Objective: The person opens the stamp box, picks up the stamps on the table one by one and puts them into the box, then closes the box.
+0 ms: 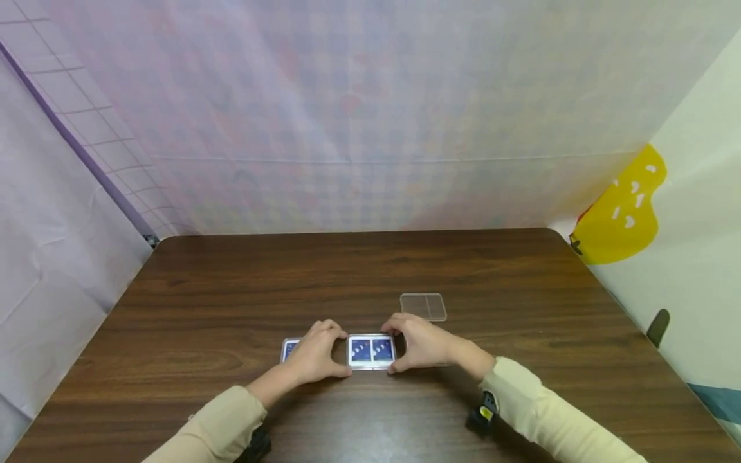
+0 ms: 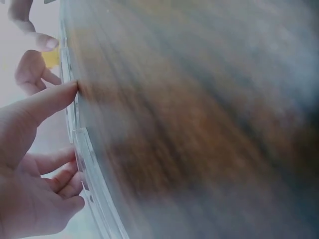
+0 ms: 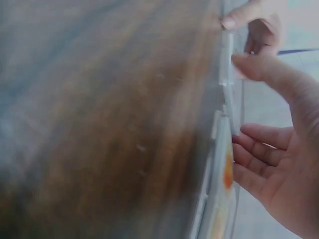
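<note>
A flat clear plastic case (image 1: 371,352) showing two dark blue pictures with white moon shapes lies on the table between both hands. My left hand (image 1: 315,354) holds its left end, thumb at the near corner and fingertips at the far one. At the right end, my right hand (image 1: 422,344) grips the corners in the same way. Beneath the left hand a second clear case (image 1: 287,349) with a blue picture is mostly hidden. Beside the right fingers, the right wrist view shows another case (image 3: 228,172) with an orange patch, largely covered in the head view.
A transparent divided plastic cover (image 1: 423,307) lies just beyond the right hand. The brown wood-grain table (image 1: 231,276) reaches back to a pale checked curtain (image 1: 359,116). Light cloth hangs on both sides, with a yellow printed shape (image 1: 622,212) on the right.
</note>
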Available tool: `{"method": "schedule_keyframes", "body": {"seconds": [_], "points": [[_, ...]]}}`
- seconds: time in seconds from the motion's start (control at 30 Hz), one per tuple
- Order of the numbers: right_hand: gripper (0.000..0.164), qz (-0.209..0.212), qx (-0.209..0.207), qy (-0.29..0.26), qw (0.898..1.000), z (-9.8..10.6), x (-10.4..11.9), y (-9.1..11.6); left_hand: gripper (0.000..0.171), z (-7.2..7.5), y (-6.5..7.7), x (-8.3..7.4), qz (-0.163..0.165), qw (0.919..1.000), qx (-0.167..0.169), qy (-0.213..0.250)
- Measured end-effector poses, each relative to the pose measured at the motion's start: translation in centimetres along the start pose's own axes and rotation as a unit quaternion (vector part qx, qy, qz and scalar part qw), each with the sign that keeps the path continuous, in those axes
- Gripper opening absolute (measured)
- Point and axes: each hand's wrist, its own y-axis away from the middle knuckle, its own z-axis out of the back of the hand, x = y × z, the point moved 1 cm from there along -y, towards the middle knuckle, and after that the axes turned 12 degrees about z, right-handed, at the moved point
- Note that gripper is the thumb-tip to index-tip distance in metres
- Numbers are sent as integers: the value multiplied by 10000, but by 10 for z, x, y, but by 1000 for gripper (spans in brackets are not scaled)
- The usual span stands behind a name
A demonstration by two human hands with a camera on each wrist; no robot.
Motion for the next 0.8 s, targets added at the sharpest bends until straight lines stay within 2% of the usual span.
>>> {"method": "schedule_keyframes", "body": {"seconds": [0.1,0.2,0.37,0.43,0.5,0.63,0.8], "points": [[64,-48,-255,-280,9993,7,-5,4,67,0,0,-1,128,9999,66,-76],[60,-159,-676,-494,9964,17,-16,13,74,0,-1,-6,168,9998,103,-86],[52,-431,-1473,-639,9861,34,-44,33,78,-2,-8,-22,99,9999,81,78],[53,-637,-1651,-712,9816,39,-57,41,79,-4,-11,-30,91,9998,115,142],[57,-868,-1693,-870,9779,42,-69,48,79,-8,-16,-37,76,9997,152,171],[69,-1303,-1427,-1153,9743,44,-87,57,76,-18,-24,-52,-5,9997,204,123],[75,-1408,-1105,-1406,9738,42,-95,57,69,-29,-30,-66,22,9996,244,123]]}}
